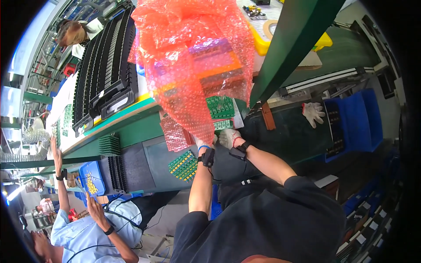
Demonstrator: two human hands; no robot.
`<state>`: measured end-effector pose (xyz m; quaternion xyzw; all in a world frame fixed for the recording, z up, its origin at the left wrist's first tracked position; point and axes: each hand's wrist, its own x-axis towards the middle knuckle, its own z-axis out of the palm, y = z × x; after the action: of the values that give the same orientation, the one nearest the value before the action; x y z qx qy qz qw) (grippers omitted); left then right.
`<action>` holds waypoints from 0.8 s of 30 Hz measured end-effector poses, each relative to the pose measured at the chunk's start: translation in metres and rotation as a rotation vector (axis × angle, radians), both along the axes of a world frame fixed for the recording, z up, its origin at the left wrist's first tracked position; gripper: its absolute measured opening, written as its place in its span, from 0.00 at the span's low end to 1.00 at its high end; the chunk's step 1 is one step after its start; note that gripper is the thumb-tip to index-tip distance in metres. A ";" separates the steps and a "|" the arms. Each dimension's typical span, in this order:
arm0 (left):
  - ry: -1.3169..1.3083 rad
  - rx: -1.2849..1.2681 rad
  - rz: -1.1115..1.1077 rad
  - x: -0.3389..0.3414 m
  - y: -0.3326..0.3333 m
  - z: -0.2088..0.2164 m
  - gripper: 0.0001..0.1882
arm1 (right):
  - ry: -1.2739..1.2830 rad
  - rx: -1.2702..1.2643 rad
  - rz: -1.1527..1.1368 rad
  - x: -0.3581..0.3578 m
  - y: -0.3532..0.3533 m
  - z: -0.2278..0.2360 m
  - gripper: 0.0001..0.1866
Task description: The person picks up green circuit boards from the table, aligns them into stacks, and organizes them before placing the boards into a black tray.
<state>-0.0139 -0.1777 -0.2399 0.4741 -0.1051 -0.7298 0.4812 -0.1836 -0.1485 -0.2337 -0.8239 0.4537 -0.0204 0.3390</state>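
Observation:
Both my hands wear white knitted gloves and are close together at the front of the bench. My left hand [205, 141] is half covered by the hanging red bubble wrap [193, 107], so its fingers are hidden. Fingers curled, my right hand [229, 138] is at the near edge of a narrow green circuit board panel [223, 125] and seems to grip it. Beyond that panel lies a larger group of green circuit boards [220, 107]. To the left of my hands sits a batch of green boards with yellow parts [183, 166].
A green post [289, 48] rises at the right. Further right are a loose white glove [313, 114] and blue bins [364, 118]. Black slotted racks [105, 65] stand at the left. A co-worker in a light blue shirt [105, 223] is nearby, beside a blue tray of yellow parts [93, 177].

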 end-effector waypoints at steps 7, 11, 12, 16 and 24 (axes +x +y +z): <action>0.126 0.194 -0.084 -0.008 0.011 0.010 0.16 | -1.173 1.148 -1.330 -0.015 0.056 0.087 0.12; 0.092 0.266 -0.091 -0.012 0.011 0.025 0.18 | -1.046 0.879 -1.201 -0.022 0.041 0.117 0.10; -0.004 0.277 -0.157 -0.021 0.009 0.028 0.18 | -1.043 0.868 -1.209 -0.029 0.033 0.113 0.10; -0.198 0.299 -0.323 -0.042 0.005 0.012 0.18 | -0.314 -0.236 -0.860 -0.045 -0.004 0.116 0.12; -0.806 -0.169 -0.399 0.032 0.008 -0.092 0.18 | 0.359 -0.652 -0.359 0.022 -0.076 0.159 0.23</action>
<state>0.0185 -0.1697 -0.3323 0.6496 -0.4326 -0.5544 0.2889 -0.1612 -0.2244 -0.0744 -0.7865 0.6118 -0.0776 -0.0333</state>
